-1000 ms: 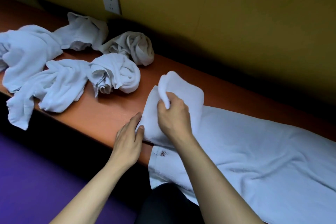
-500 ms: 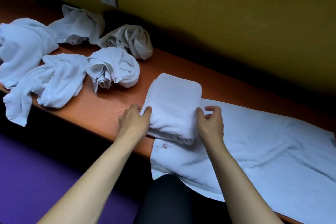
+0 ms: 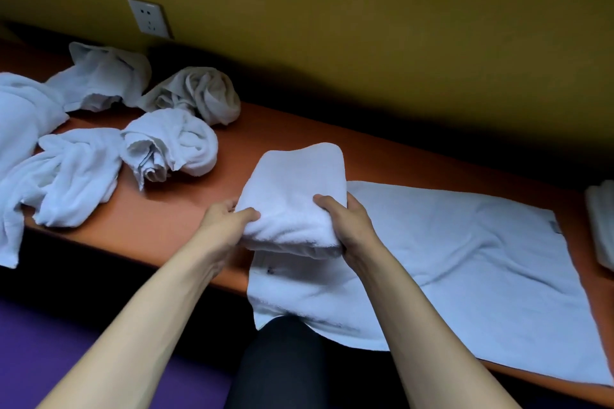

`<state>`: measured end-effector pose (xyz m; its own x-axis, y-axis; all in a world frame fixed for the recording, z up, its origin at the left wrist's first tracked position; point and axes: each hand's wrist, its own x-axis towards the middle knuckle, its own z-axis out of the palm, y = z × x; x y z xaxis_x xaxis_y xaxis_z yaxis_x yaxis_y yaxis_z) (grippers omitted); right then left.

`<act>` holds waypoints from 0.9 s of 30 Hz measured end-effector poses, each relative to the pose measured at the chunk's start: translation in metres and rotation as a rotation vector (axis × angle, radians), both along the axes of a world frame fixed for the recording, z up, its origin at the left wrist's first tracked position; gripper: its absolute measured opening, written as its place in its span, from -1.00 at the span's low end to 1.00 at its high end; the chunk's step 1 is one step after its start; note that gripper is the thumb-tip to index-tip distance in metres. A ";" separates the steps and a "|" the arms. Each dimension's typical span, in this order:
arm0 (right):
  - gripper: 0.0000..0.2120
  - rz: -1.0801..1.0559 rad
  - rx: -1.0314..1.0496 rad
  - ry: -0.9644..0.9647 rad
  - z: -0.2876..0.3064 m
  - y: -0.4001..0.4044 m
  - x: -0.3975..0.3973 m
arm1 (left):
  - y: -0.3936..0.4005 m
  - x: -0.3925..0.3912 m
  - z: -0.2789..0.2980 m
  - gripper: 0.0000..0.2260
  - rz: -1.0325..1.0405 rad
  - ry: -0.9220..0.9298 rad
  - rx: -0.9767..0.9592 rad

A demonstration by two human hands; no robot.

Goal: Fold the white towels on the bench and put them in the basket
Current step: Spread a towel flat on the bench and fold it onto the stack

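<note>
orange bench (image 3: 186, 219) under a mustard wall, folded towel (image 3: 295, 196) mid-frame, left hand (image 3: 226, 222) and right hand (image 3: 345, 226) each clasping a side; best to squeeze evenly so layers stay stacked, basket not in view, crumpled towels (image 3: 169, 143) wait upper left

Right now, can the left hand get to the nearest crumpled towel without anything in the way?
Probably yes, but not yet free: the left hand grips the folded towel. The crumpled towel lies just left on bare bench, nothing between.
</note>
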<state>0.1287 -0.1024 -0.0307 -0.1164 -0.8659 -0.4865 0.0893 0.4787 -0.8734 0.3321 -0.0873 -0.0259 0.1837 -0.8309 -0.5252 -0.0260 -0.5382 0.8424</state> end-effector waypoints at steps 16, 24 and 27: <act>-0.79 -0.230 -0.057 -0.010 0.072 0.130 -0.203 | 0.083 -0.195 0.066 -0.41 -0.400 0.177 -0.137; -0.73 -0.259 -0.100 -0.023 0.085 0.184 -0.306 | 0.121 -0.299 0.089 -0.58 -0.467 0.237 -0.052; -0.71 -0.270 -0.102 -0.039 0.083 0.199 -0.342 | 0.127 -0.336 0.087 -0.72 -0.479 0.265 -0.086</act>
<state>-0.2135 0.0968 0.0523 -0.3321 -0.8507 -0.4074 0.2363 0.3431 -0.9091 -0.0043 0.0393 0.0614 -0.3550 -0.8311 -0.4282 -0.0320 -0.4469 0.8940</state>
